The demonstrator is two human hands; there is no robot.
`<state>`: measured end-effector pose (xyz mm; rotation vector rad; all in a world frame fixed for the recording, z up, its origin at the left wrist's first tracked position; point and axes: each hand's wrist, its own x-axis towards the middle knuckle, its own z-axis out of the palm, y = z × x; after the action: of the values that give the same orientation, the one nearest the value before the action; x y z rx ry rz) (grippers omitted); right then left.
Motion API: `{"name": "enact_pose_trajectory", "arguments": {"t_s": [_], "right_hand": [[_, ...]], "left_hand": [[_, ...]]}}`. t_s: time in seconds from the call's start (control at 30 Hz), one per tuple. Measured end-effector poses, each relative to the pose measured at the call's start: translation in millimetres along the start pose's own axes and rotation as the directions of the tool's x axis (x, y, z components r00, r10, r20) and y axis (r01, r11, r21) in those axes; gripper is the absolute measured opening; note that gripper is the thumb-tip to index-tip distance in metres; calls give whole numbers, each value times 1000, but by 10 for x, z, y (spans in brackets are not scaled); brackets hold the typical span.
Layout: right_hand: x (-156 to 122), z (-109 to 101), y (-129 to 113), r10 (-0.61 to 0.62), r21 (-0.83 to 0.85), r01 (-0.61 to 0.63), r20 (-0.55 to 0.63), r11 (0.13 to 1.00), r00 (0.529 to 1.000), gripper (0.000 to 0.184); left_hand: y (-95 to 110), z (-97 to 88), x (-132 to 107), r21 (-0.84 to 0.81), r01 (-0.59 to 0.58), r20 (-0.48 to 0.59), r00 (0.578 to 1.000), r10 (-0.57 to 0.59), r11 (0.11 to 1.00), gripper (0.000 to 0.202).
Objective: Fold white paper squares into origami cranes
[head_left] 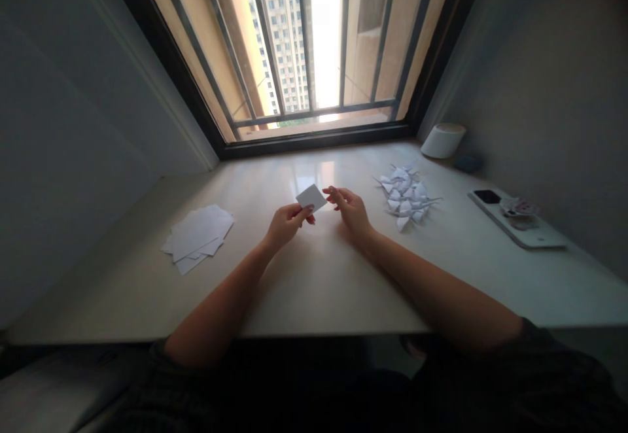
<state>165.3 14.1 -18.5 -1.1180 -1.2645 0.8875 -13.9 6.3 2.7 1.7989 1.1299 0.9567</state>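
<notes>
My left hand (289, 222) pinches a small white square of paper (311, 195) between thumb and fingers, held above the tabletop. The paper looks flat and is turned so that one corner points right. Close to that right corner is my right hand (351, 212), its fingers loosely bent and apart. I cannot tell whether a fingertip touches the paper. On the left lies a loose stack of white paper sheets (199, 233). Right of my right hand is a pile of small folded white paper pieces (406, 192), several with thin pointed ends.
A pale glossy table (314, 289) stands below a barred window (314, 133). A phone (515, 220) with a round ornament on its back lies at right. Behind it are a white cylindrical object (443, 141) and a small dark rounded object (468, 162) by the wall.
</notes>
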Motion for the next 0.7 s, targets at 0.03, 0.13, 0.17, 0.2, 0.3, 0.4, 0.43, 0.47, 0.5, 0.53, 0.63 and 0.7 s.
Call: {"name": "enact_pose_trajectory", "arguments": {"t_s": [0.03, 0.13, 0.17, 0.2, 0.3, 0.4, 0.43, 0.47, 0.5, 0.53, 0.63, 0.7], "right_hand": [[1, 1, -10, 29, 29, -29, 15, 999, 999, 46], [-19, 13, -43, 84, 92, -94, 108, 991, 991, 43], [-33, 19, -53, 92, 110, -109, 144, 988, 985, 41], [-48, 26, -62, 88, 121, -110, 172, 986, 981, 40], [-97, 43, -92, 77, 137, -108, 215, 985, 974, 37], [-136, 50, -128, 127, 126, -157, 214, 980, 968, 38], [-146, 51, -140, 150, 127, -180, 217, 975, 965, 38], [-154, 52, -151, 169, 132, -202, 221, 970, 960, 38], [-160, 53, -159, 182, 142, -217, 225, 966, 957, 37], [-163, 53, -163, 188, 153, -226, 228, 962, 955, 36], [-154, 58, -156, 173, 188, -217, 224, 958, 959, 33], [-140, 62, -142, 165, 210, -212, 222, 955, 961, 31]], "left_hand": [[-8, 2, 5, -28, -2, -53, 999, 1, 1000, 44], [-22, 10, 10, -68, -22, -153, 988, 12, 997, 43], [-23, 15, 7, -64, -32, -169, 985, 21, 997, 42], [-21, 22, 3, -57, -43, -179, 983, 32, 997, 41], [-10, 45, -14, -32, -56, -179, 983, 49, 998, 42], [1, 57, -30, 0, -59, -155, 986, 58, 998, 44], [4, 57, -34, 11, -60, -145, 987, 61, 998, 44], [6, 55, -36, 24, -61, -138, 988, 64, 998, 44], [8, 53, -36, 38, -62, -135, 989, 66, 997, 45], [9, 50, -35, 50, -62, -135, 989, 68, 997, 45], [9, 49, -28, 53, -69, -129, 989, 75, 996, 44], [4, 53, -19, 32, -76, -121, 990, 79, 997, 44]]}}
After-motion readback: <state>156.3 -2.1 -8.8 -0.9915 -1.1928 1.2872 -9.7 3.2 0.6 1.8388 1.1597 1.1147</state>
